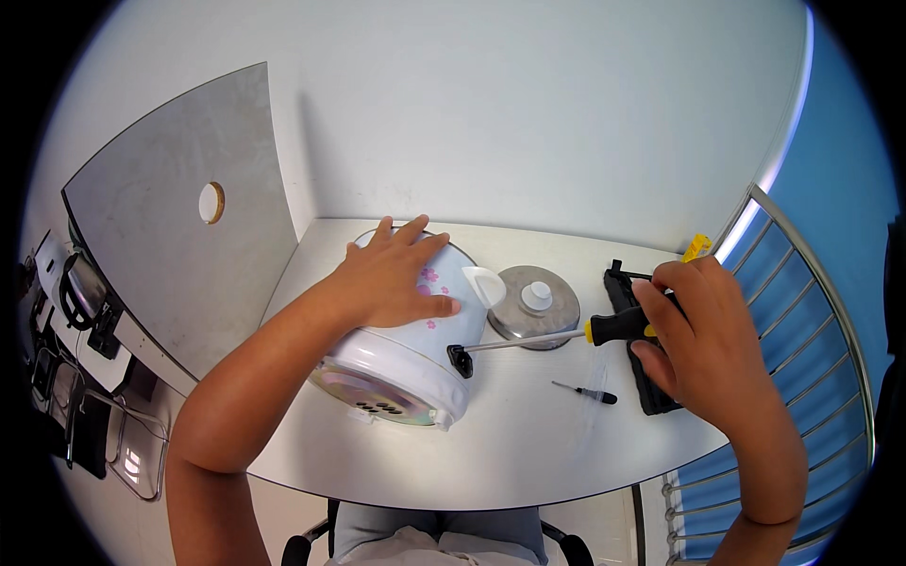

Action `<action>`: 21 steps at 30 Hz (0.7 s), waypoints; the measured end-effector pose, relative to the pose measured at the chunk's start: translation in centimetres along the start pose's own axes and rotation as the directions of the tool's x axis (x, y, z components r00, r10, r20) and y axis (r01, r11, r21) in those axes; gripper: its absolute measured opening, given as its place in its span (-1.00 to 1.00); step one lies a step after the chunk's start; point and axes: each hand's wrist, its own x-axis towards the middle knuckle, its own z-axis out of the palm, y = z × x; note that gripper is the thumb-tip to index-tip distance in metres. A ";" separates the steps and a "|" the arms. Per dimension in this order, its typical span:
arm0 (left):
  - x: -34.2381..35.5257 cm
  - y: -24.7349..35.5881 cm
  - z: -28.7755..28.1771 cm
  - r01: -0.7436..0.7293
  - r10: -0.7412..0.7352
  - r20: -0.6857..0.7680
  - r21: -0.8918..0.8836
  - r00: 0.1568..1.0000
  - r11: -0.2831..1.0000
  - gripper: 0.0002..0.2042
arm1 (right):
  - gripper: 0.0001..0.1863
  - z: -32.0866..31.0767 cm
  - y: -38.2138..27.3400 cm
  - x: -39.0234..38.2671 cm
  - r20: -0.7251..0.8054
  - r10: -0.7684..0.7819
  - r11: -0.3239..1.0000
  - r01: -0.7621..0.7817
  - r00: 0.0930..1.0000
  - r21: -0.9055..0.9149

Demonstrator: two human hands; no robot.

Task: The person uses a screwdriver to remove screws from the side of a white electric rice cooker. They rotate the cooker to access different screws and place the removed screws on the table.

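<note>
A white rice cooker (387, 351) with pink flowers lies tipped on its side on the table. My left hand (392, 278) rests flat on its body with the fingers spread. My right hand (703, 330) is closed around the black-and-yellow handle of a long screwdriver (618, 327). The screwdriver's shaft runs left to the black power socket (460, 361) on the cooker's side; the tip is at the socket, and its exact contact is too small to make out. A white handle (485, 286) sticks out above the socket.
Right of the cooker lies a round metal lid (514, 316) with a white knob. A small black screwdriver (596, 395) lies in front of it. A black tool case (651, 391) is beneath my right hand. A grey panel (160, 179) stands left; a metal railing (830, 311) stands right.
</note>
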 end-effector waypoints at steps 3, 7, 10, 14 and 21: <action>0.0 0.1 0.0 -0.005 0.005 0.003 0.005 1.000 1.000 -0.15 | -0.67 -0.3 0.1 0.0 0.027 -0.014 1.000 0.013 1.000 0.008; 0.1 -0.1 0.1 -0.025 0.025 -0.012 0.009 1.000 1.000 -0.15 | -0.71 0.3 0.8 0.0 -0.054 -0.132 0.985 0.125 0.990 -0.117; 0.1 -0.2 0.3 -0.032 0.032 -0.025 0.020 0.999 0.999 -0.15 | -0.73 0.8 0.6 0.3 -0.154 -0.182 0.974 0.157 0.971 -0.164; 0.0 0.3 -0.1 -0.016 0.016 0.004 0.005 1.000 1.000 -0.14 | -0.73 0.9 0.5 -0.5 -0.018 -0.090 0.981 0.086 0.996 -0.177; 0.1 0.2 -0.1 0.000 0.000 0.008 -0.006 1.000 1.000 -0.15 | -0.69 0.5 0.5 -0.6 0.013 -0.040 0.999 0.040 0.999 -0.017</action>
